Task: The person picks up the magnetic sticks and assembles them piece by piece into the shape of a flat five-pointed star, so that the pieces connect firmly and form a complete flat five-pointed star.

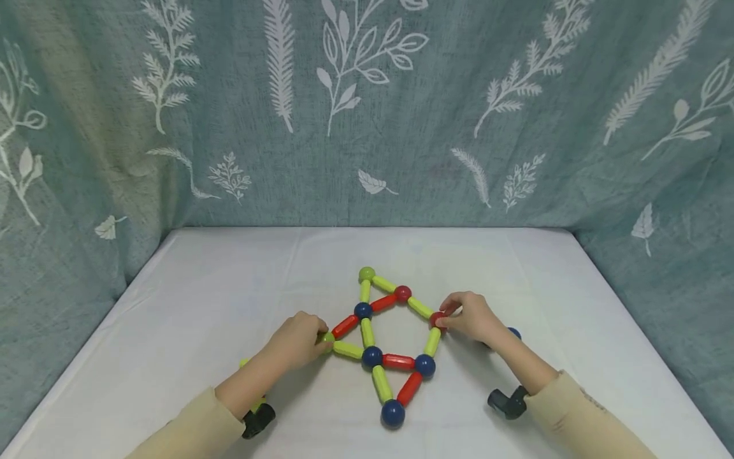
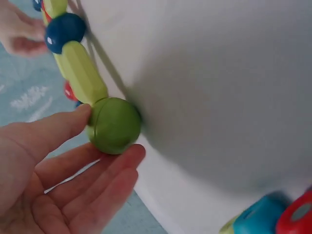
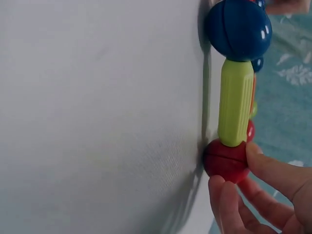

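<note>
A flat figure of magnetic rods and balls lies on the white table in the head view. At its left corner, my left hand (image 1: 298,342) pinches a green ball (image 2: 116,126) between thumb and fingers, with a yellow-green rod (image 2: 84,73) joined to it. On the right side, my right hand (image 1: 471,317) grips a red ball (image 3: 225,162) from the outer side; another yellow-green rod (image 3: 235,102) runs from it to a blue ball (image 3: 239,29). Red rods (image 1: 398,362) and more balls make up the rest, including a blue ball (image 1: 392,414) at the near tip.
Yellow-green pieces (image 1: 259,403) lie partly hidden by the left forearm. Behind the right forearm a blue ball (image 1: 515,332) peeks out. Blue and red pieces (image 2: 296,214) sit at the lower right of the left wrist view. A patterned curtain (image 1: 367,172) closes off the table's far edge.
</note>
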